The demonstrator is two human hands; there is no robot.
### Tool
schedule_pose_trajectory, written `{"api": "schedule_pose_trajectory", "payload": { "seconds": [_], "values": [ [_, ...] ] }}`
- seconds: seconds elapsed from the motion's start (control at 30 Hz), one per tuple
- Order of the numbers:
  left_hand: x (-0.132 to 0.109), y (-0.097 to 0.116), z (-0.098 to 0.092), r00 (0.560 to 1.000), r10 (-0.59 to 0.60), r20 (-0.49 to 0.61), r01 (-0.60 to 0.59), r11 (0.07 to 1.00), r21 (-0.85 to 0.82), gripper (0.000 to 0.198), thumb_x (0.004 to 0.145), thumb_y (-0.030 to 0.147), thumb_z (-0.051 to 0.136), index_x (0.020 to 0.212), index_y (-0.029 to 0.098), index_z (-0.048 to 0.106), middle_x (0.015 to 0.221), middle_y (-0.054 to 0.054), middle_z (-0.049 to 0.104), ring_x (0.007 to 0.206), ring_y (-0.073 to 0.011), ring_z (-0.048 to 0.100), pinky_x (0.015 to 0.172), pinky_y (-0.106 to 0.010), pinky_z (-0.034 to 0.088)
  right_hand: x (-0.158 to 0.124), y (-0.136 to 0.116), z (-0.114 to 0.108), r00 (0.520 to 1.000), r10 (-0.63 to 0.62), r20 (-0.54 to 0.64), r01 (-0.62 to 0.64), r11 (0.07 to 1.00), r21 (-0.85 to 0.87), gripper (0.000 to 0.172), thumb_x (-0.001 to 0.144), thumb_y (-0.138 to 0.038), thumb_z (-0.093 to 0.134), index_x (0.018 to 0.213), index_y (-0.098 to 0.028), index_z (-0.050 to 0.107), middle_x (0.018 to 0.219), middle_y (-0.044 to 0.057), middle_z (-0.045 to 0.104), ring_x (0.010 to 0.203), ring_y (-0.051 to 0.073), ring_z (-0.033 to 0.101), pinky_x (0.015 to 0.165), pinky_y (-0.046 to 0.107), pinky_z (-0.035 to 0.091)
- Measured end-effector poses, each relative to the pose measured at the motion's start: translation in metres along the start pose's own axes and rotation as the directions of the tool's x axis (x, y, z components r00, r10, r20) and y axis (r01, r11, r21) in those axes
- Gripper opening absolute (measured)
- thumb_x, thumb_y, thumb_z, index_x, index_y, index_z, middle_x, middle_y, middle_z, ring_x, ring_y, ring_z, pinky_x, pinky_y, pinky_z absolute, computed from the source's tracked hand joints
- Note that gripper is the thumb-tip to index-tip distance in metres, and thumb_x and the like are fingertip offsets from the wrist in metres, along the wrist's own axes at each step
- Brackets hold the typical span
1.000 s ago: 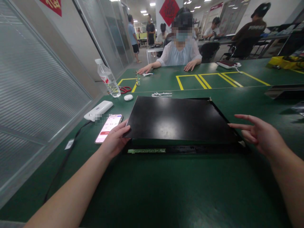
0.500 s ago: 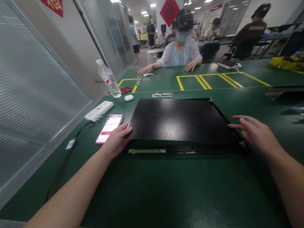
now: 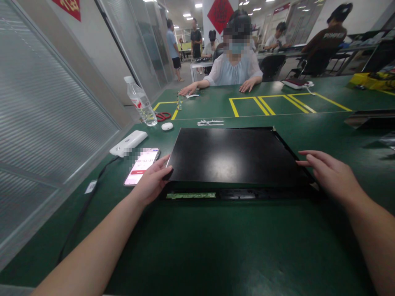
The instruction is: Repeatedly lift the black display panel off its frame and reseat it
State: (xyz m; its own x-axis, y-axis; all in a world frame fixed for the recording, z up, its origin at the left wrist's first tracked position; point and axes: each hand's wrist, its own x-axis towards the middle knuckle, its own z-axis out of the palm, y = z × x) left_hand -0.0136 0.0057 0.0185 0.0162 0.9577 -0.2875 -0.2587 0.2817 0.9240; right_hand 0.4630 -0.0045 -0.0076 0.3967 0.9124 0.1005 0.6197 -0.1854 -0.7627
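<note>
A flat black panel [image 3: 228,156] lies tilted over a black frame [image 3: 262,194], its near edge raised above the frame's near strip. My left hand [image 3: 152,181] grips the panel's left near corner, thumb on top and fingers at the edge. At the right side, my right hand [image 3: 330,170] has its fingertips against the edge of the panel or frame; which of the two is unclear. Along the near strip of the frame sits a narrow green circuit board [image 3: 191,195].
Left of the panel are a lit phone [image 3: 142,166], a white power bank [image 3: 128,143] with a black cable, a bottle [image 3: 140,100], a white case [image 3: 167,126] and red scissors [image 3: 163,116]. Across the green table sits a person [image 3: 234,65], both hands on it.
My right hand has shifted slightly left, closer against the right edge. The left hand keeps its grip, and the panel looks almost unmoved.
</note>
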Motion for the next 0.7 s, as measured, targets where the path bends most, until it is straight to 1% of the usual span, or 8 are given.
{"api": "schedule_pose_trajectory", "payload": {
  "seconds": [0.07,0.13,0.2,0.27,0.37,0.43,0.57,0.7],
  "values": [
    [0.0003,-0.0006,-0.0004,1.0,0.001,0.0,-0.001,1.0,0.005,0.065,0.083,0.003,0.069,0.147,0.017,0.063,0.1,-0.009,0.083,0.074,-0.0192,0.079,0.062,-0.024,0.063,-0.0011,-0.0038,0.0003,1.0,0.015,-0.012,-0.016,0.999,-0.035,0.052,0.08,-0.066,0.056,0.111,-0.029,0.076,0.096,0.008,0.08,0.097,0.032,0.07,0.076,0.042,0.053],
    [0.0009,-0.0012,-0.0012,1.0,0.005,0.001,-0.005,1.0,0.01,0.067,0.082,0.004,0.071,0.147,0.017,0.062,0.1,-0.01,0.084,0.075,-0.0202,0.079,0.061,-0.024,0.063,-0.0016,-0.0065,0.0007,0.999,-0.014,-0.029,0.011,0.997,-0.077,0.05,0.08,-0.066,0.056,0.107,-0.03,0.077,0.097,0.008,0.08,0.101,0.033,0.07,0.082,0.044,0.053],
    [0.0016,-0.0018,-0.0022,1.0,0.01,-0.004,-0.01,1.0,0.015,0.07,0.08,0.005,0.073,0.148,0.017,0.062,0.1,-0.01,0.083,0.075,-0.0209,0.079,0.06,-0.024,0.063,-0.0014,-0.0076,0.0013,0.998,-0.049,-0.041,0.044,0.993,-0.107,0.05,0.079,-0.067,0.055,0.104,-0.03,0.078,0.097,0.007,0.08,0.102,0.034,0.07,0.085,0.046,0.053],
    [0.0023,-0.002,-0.0028,1.0,0.01,-0.007,-0.01,1.0,0.015,0.072,0.079,0.005,0.074,0.148,0.018,0.061,0.101,-0.01,0.083,0.076,-0.0212,0.079,0.06,-0.024,0.063,-0.001,-0.007,0.0021,0.997,-0.064,-0.046,0.058,0.991,-0.118,0.051,0.078,-0.067,0.056,0.103,-0.03,0.079,0.096,0.007,0.08,0.098,0.033,0.071,0.082,0.045,0.054],
    [0.0023,-0.0013,-0.0021,1.0,0.0,-0.027,0.001,1.0,0.012,0.071,0.079,0.003,0.073,0.148,0.017,0.061,0.099,-0.01,0.083,0.072,-0.021,0.079,0.057,-0.024,0.063,-0.0005,-0.0045,0.0031,0.998,-0.049,-0.048,0.043,0.992,-0.115,0.052,0.078,-0.067,0.059,0.106,-0.029,0.079,0.092,0.007,0.08,0.083,0.03,0.071,0.074,0.044,0.053],
    [0.0015,-0.0005,-0.0007,0.998,-0.011,-0.054,0.012,1.0,0.011,0.07,0.08,0.002,0.07,0.148,0.015,0.06,0.097,-0.01,0.083,0.069,-0.02,0.078,0.055,-0.023,0.062,-0.0002,-0.0027,0.0033,0.998,-0.032,-0.046,0.026,0.992,-0.12,0.051,0.079,-0.065,0.061,0.108,-0.027,0.078,0.091,0.007,0.08,0.077,0.028,0.07,0.072,0.042,0.053],
    [0.0,0.0005,0.0016,0.997,-0.02,-0.075,0.021,1.0,0.016,0.07,0.081,0.0,0.067,0.15,0.013,0.057,0.093,-0.009,0.083,0.064,-0.019,0.077,0.05,-0.023,0.061,0.0003,-0.0011,0.0029,0.998,-0.011,-0.054,0.005,0.992,-0.123,0.049,0.079,-0.064,0.062,0.108,-0.028,0.078,0.093,0.007,0.08,0.081,0.028,0.071,0.066,0.04,0.053],
    [0.0002,0.0007,0.0021,0.997,-0.021,-0.069,0.022,1.0,0.01,0.068,0.08,0.0,0.069,0.146,0.014,0.06,0.092,-0.008,0.083,0.063,-0.0186,0.076,0.049,-0.022,0.06,-0.0001,-0.0012,0.0028,0.998,0.053,-0.034,-0.056,0.995,-0.081,0.051,0.078,-0.063,0.063,0.114,-0.028,0.077,0.101,0.007,0.08,0.081,0.027,0.07,0.056,0.036,0.053]
  ]
}}
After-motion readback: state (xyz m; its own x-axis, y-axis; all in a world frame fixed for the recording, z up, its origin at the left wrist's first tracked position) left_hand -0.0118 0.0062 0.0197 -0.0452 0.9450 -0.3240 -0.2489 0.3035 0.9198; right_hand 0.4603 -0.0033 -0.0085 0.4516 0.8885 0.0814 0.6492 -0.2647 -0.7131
